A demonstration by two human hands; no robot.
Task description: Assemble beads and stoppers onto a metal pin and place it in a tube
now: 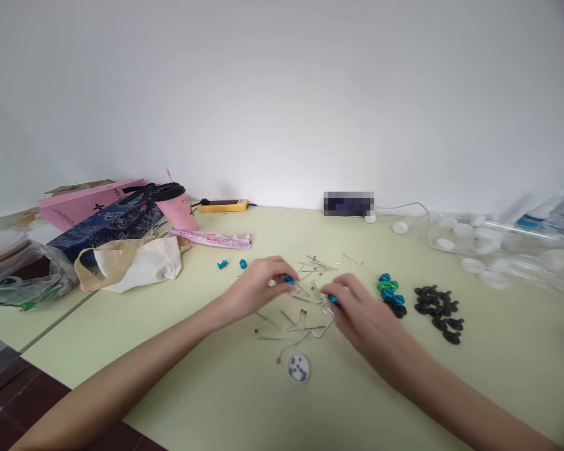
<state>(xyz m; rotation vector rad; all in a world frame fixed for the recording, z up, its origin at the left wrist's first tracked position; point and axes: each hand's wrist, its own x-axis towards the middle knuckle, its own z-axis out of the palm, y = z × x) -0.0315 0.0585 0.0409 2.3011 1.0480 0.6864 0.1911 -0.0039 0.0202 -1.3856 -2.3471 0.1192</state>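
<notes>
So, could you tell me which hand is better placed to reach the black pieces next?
The right hand, probably: the black pieces lie on its side. The left hand is farther off, across the wires, and pinches a blue piece.

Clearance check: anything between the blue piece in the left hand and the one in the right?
Only loose metal wires lie on the table between the left blue piece in the left hand and the right blue piece in the right hand. Nothing else visible there.
</notes>
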